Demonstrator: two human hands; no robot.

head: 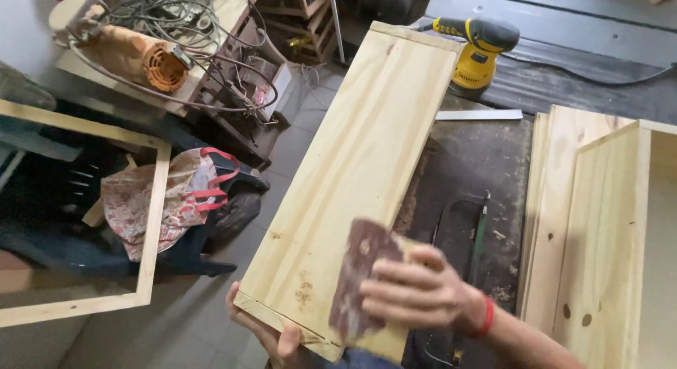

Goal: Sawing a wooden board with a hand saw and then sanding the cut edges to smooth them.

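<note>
Pale pine fills the middle of my head view: a long wooden panel (360, 171) slants from my near side up toward the far right, its far end resting on the dark desk (486, 164). My left hand (271, 334) is curled under the panel's near corner, gripping its edge and propping it up. My right hand (419, 291), with a red band at the wrist, presses a reddish-brown sheet of sandpaper (356, 281), wrapped over a block, flat on the near end of the panel, fingers closed over it.

As I judge it, the sanding is under way: the face looks mostly clean and even, though a few brownish marks remain near the sandpaper.

On the far side of the desk sits a yellow sander (479, 52), with a metal ruler (479, 115) just near of it. To the right stands a pine box (606, 235). At left a wooden frame (151, 228) lies over a flowered bag (169, 200), and far left an orange motor (141, 55) rests among cables.
</note>
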